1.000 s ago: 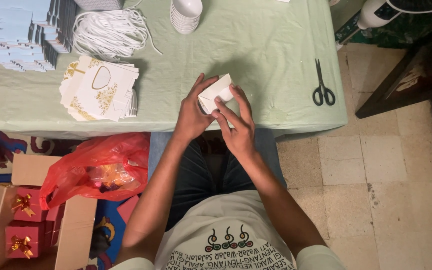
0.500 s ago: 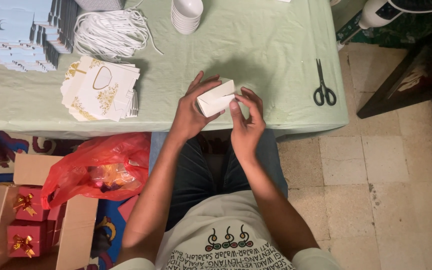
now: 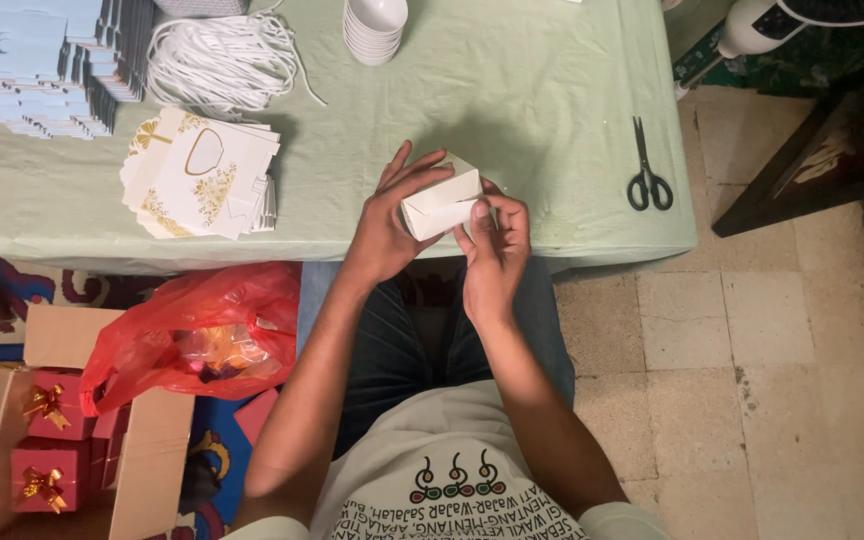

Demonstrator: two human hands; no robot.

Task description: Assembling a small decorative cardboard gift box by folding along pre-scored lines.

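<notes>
Two hands on one small white box (image 3: 442, 203), held just above the near edge of the green-covered table (image 3: 512, 90). Left hand (image 3: 387, 225) cups the box from the 9 o'clock side, fingers spread over its top and back. Right hand (image 3: 497, 245) closes on its 3 o'clock end, thumb and fingertips pinching a flap there. Box looks partly formed: sides up, a diagonal fold line showing on the facing panel, that end flap seemingly not yet tucked.

Flat stock at 10 o'clock of the hands: a stack of white-and-gold card blanks (image 3: 202, 175). Farther, at 11 o'clock, a pile of pale blue blanks (image 3: 42, 65) and a bundle of white cord (image 3: 222, 60). Scissors (image 3: 647, 170) lie at 2 o'clock, untouched.

Finished work, by my reading: red boxes with gold bows (image 3: 47, 440) in a cardboard carton (image 3: 142, 470) at 8 o'clock on the floor, beside a red plastic bag (image 3: 192, 335). Many blanks left to fold.
</notes>
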